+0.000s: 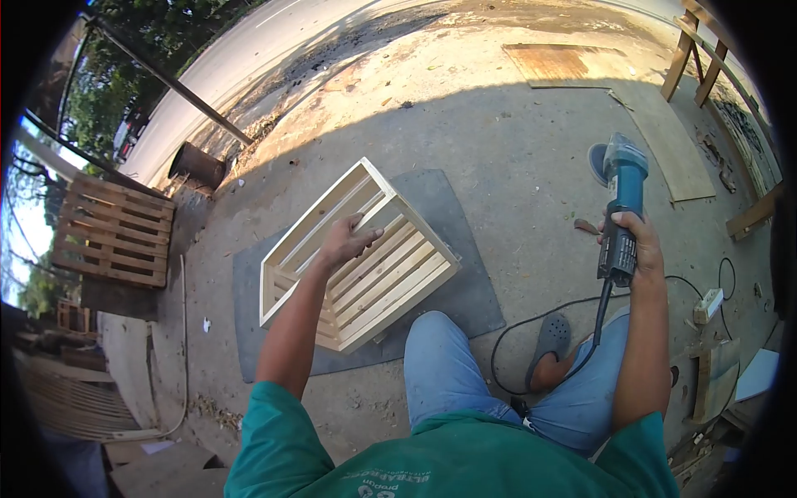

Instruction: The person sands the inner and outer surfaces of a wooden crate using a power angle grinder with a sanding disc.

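A pale slatted wooden crate (390, 274) sits at an angle on a dark grey mat (461, 212) in front of me. My left hand (347, 241) is closed over one of its upper slats, with the fingertips partly hidden. Off to the right, my right hand (643, 241) grips the black handle of a teal angle grinder (628, 187). The grinder points away from me, with a round disc (598, 164) at its head, apart from the crate. Its black cord (603, 311) hangs down past my leg.
The cord loops over the concrete near my clog (552, 336) towards a power strip (708, 306). A wooden pallet (116, 228) and a rusty drum (198, 166) stand at left. Plywood sheets (664, 149) lie at right, by a timber frame (681, 58).
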`<state>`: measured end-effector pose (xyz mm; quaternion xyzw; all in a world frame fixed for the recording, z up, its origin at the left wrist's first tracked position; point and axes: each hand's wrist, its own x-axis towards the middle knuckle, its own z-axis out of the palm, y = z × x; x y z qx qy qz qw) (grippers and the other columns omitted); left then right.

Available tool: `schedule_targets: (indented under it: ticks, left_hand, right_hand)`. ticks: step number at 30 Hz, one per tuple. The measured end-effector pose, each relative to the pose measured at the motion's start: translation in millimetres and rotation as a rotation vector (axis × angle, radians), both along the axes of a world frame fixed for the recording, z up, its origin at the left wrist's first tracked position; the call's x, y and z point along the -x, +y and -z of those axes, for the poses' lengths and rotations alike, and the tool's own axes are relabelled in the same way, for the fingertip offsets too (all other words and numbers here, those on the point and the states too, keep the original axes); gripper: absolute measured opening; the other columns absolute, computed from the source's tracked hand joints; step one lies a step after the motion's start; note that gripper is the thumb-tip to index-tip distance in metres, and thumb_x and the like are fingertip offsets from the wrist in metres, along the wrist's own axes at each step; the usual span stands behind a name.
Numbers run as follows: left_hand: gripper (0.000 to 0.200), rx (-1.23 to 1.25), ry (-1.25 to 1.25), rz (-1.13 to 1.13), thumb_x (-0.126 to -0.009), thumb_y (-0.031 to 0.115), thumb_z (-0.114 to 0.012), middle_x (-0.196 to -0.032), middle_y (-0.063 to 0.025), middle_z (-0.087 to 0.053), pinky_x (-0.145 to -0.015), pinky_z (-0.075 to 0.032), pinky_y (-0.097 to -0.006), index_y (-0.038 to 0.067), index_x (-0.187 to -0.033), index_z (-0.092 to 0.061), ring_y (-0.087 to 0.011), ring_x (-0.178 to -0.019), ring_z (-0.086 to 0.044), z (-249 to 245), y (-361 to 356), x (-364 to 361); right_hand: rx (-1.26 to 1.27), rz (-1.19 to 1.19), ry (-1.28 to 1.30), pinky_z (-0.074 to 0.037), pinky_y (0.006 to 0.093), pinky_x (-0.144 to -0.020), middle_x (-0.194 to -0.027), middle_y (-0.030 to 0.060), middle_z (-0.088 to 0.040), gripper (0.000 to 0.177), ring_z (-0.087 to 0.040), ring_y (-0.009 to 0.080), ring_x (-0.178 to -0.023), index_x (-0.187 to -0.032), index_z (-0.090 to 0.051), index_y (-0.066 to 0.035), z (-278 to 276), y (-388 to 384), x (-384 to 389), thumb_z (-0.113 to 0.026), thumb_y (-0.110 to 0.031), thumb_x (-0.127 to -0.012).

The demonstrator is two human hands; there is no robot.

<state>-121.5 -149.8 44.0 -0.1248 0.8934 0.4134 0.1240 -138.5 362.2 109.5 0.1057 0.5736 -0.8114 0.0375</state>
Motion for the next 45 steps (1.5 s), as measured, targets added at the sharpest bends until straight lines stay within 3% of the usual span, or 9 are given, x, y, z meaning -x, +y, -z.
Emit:
schedule_targets:
  ticks: [8, 14, 19, 23, 27, 30, 31, 37, 45]
  left_hand:
    - [0.033, -0.215, 0.326, -0.147, -0.093, 0.032, -0.075, -0.071, -0.0009, -0.060, -0.054, -0.046, -0.0252, 0.002, -0.100, -0.063, -0.0083, -0.060, -0.055, -78, -93, -55]
    - [0.036, -0.368, 0.645, -0.334, -0.097, 0.038, -0.070, -0.073, -0.0048, -0.061, -0.055, -0.048, -0.0264, 0.003, -0.098, -0.062, -0.0123, -0.060, -0.059, -58, -99, -79]
    - [0.028, -0.461, 0.824, -0.365, -0.094, 0.026, -0.076, -0.077, -0.0042, -0.064, -0.062, -0.051, -0.0271, 0.003, -0.098, -0.062, -0.0115, -0.067, -0.061, 25, -54, -83]
    - [0.024, -0.452, 0.757, -0.395, -0.092, 0.012, -0.076, -0.091, -0.0035, -0.070, -0.077, -0.054, -0.0281, 0.001, -0.110, -0.065, -0.0107, -0.084, -0.065, 49, -16, -116]
    - [0.035, -0.510, 0.713, -0.540, -0.090, 0.009, -0.077, -0.104, -0.0038, -0.071, -0.089, -0.053, -0.0282, 0.000, -0.122, -0.063, -0.0113, -0.098, -0.066, 66, -10, -154]
    - [0.034, -0.532, 0.739, -0.627, -0.091, 0.012, -0.076, -0.103, -0.0040, -0.071, -0.088, -0.052, -0.0289, 0.001, -0.120, -0.062, -0.0118, -0.097, -0.065, 80, -24, -171]
    - [0.031, -0.543, 0.746, -0.663, -0.091, 0.008, -0.074, -0.103, -0.0037, -0.070, -0.087, -0.052, -0.0292, 0.001, -0.119, -0.063, -0.0115, -0.096, -0.065, 81, -28, -176]
    - [0.037, -0.598, 0.697, -0.748, -0.093, 0.022, -0.076, -0.107, -0.0074, -0.071, -0.088, -0.052, -0.0319, 0.004, -0.123, -0.062, -0.0149, -0.100, -0.066, 140, 0, -219]
    - [0.053, -0.460, 0.615, -0.707, -0.094, 0.030, -0.075, -0.115, -0.0147, -0.071, -0.097, -0.050, -0.0360, -0.003, -0.132, -0.057, -0.0205, -0.108, -0.066, 122, 17, -211]
  right_hand:
    - [-0.051, 0.019, 0.024, -0.063, 0.0282, -0.060, -0.081, 0.0134, -0.065, 0.056, -0.069, 0.0193, -0.064, -0.119, -0.050, 0.002, 12, -8, 11, -0.076, -0.018, -0.074]
    - [0.019, -0.006, -0.036, -0.062, 0.0279, -0.059, -0.083, 0.0142, -0.065, 0.052, -0.067, 0.0188, -0.062, -0.115, -0.053, 0.006, 20, -20, 23, -0.075, -0.019, -0.076]
    - [0.528, -0.233, -0.008, -0.061, 0.0363, -0.089, -0.112, 0.0181, -0.062, 0.055, -0.068, 0.0250, -0.099, -0.125, -0.051, 0.007, 41, -16, 39, -0.072, -0.020, -0.082]
    - [0.522, -0.279, 0.035, -0.052, 0.0442, -0.106, -0.118, 0.0177, -0.060, 0.059, -0.062, 0.0284, -0.114, -0.129, -0.050, 0.007, 33, -23, 38, -0.070, -0.015, -0.078]
    - [0.320, -0.248, 0.010, -0.056, 0.0420, -0.097, -0.112, 0.0187, -0.063, 0.061, -0.066, 0.0300, -0.102, -0.127, -0.052, 0.007, 39, -24, 30, -0.073, -0.014, -0.074]
    - [0.333, -0.214, -0.096, -0.056, 0.0544, -0.097, -0.098, 0.0157, -0.067, 0.055, -0.069, 0.0304, -0.083, -0.121, -0.056, 0.003, 37, -32, 29, -0.076, -0.019, -0.074]
    - [0.341, -0.216, -0.116, -0.061, 0.0440, -0.086, -0.090, 0.0165, -0.067, 0.048, -0.069, 0.0277, -0.077, -0.115, -0.057, 0.005, 40, -33, 30, -0.076, -0.019, -0.078]
    - [0.200, -0.361, -0.117, -0.062, 0.0396, -0.080, -0.091, 0.0172, -0.067, 0.044, -0.070, 0.0278, -0.079, -0.113, -0.057, 0.006, 37, -44, 9, -0.074, -0.016, -0.080]
    - [0.159, -0.450, -0.080, -0.062, 0.0392, -0.084, -0.095, 0.0180, -0.067, 0.050, -0.071, 0.0292, -0.085, -0.118, -0.056, 0.008, 28, -52, -24, -0.071, -0.012, -0.075]
